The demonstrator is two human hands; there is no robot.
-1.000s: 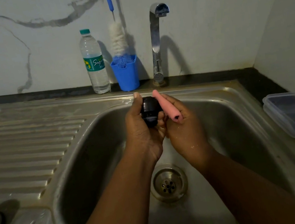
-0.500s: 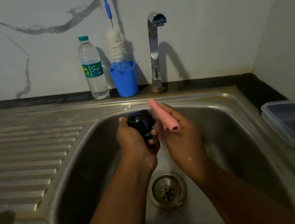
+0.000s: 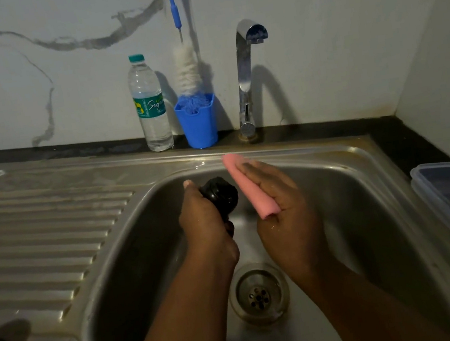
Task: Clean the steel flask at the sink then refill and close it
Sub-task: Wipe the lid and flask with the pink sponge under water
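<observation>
A black flask cap (image 3: 219, 197) is gripped in the left hand (image 3: 205, 225), fingers curled round it, over the sink basin (image 3: 368, 208). A folded pink cloth (image 3: 249, 187) is held in the right hand (image 3: 285, 214), pinned between the fingers and thumb, just beside the cap and apart from it. The steel flask body cannot be seen. The step in hand is judged to be wiping the cap. The cloth should be pressed into the cap's grooves while the cap is turned in the left hand, and both kept low over the basin. The tap (image 3: 248, 80), beyond both hands, is dry; rinsing would be needed afterwards.
</observation>
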